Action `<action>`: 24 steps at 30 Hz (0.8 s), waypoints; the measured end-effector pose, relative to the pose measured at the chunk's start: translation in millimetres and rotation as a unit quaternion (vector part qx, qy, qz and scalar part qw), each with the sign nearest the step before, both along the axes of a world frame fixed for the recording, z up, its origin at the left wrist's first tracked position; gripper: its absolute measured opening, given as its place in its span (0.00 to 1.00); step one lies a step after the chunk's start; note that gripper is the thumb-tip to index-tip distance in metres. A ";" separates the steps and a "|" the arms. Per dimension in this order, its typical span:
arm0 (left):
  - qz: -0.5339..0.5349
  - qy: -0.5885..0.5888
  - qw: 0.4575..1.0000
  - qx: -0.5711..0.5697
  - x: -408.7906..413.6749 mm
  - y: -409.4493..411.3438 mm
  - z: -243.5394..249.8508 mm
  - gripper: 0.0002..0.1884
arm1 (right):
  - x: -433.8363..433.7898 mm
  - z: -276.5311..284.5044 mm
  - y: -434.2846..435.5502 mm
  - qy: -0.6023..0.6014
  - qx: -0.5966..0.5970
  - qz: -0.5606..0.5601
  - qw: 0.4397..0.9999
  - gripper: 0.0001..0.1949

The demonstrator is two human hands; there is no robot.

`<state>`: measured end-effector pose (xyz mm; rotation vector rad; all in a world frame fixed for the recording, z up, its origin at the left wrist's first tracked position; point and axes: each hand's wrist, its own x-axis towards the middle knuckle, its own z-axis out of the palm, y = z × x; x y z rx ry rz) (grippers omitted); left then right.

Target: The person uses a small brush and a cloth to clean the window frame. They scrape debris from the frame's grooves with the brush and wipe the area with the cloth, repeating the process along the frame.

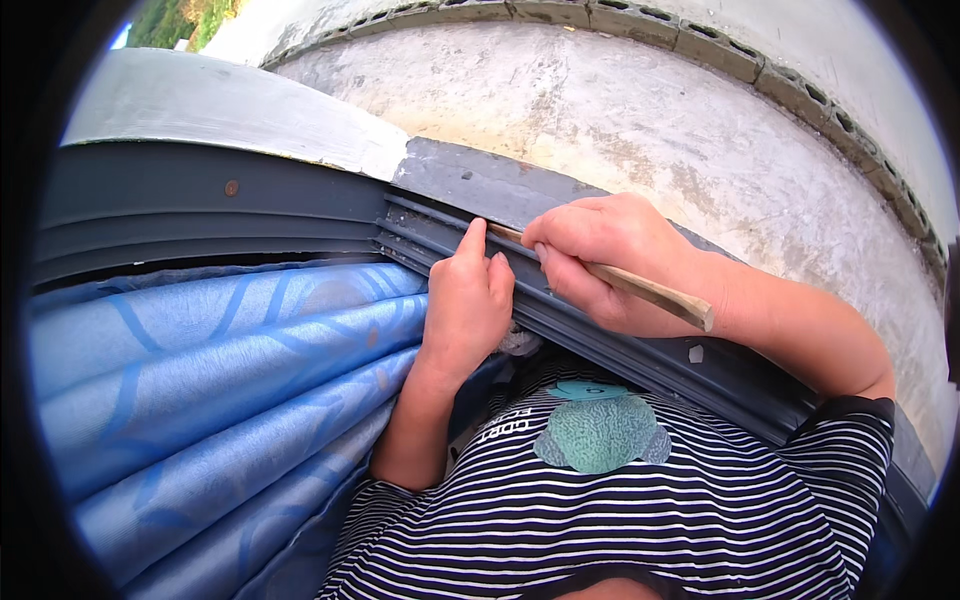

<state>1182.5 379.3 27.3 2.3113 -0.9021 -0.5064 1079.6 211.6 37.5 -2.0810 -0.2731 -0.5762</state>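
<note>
My right hand is closed around a slim wooden stick. The stick slants down to the left, its thin end resting at the dark metal window track. Beside that end is the raised index fingertip of my left hand, with the thumb apart from it. The other left fingers are curled and their inner side is hidden, so I cannot tell whether they hold anything. A greyish bundle, perhaps cloth, shows just below my left hand.
A blue patterned curtain hangs in folds at the left, close to my left forearm. The dark side frame meets the track at a corner. Outside lie a concrete surface and a row of hollow blocks.
</note>
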 end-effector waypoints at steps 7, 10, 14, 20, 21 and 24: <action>0.034 0.069 0.996 -0.050 -6.2 2.0 0.4 0.24 | -7.0 -1.5 -1.2 0.017 0.086 -0.025 0.996 0.07; 0.054 0.138 0.983 -0.105 -4.8 2.2 4.0 0.24 | -11.3 2.1 -3.8 0.011 0.087 -0.031 0.996 0.07; 0.036 0.209 0.952 -0.222 -8.5 -10.0 18.9 0.28 | -24.1 30.7 -15.7 -0.037 0.024 -0.083 0.996 0.08; 0.025 0.191 0.963 -0.188 3.9 -8.7 30.4 0.25 | -45.3 40.7 -44.8 0.053 -0.015 -0.138 0.989 0.09; 0.055 0.196 0.962 -0.183 9.4 3.3 25.7 0.20 | -52.4 43.0 -39.0 0.083 0.033 -0.101 0.991 0.09; 0.066 0.158 0.978 -0.119 10.4 15.2 20.5 0.17 | -54.7 38.8 -27.2 0.045 0.031 -0.059 0.997 0.07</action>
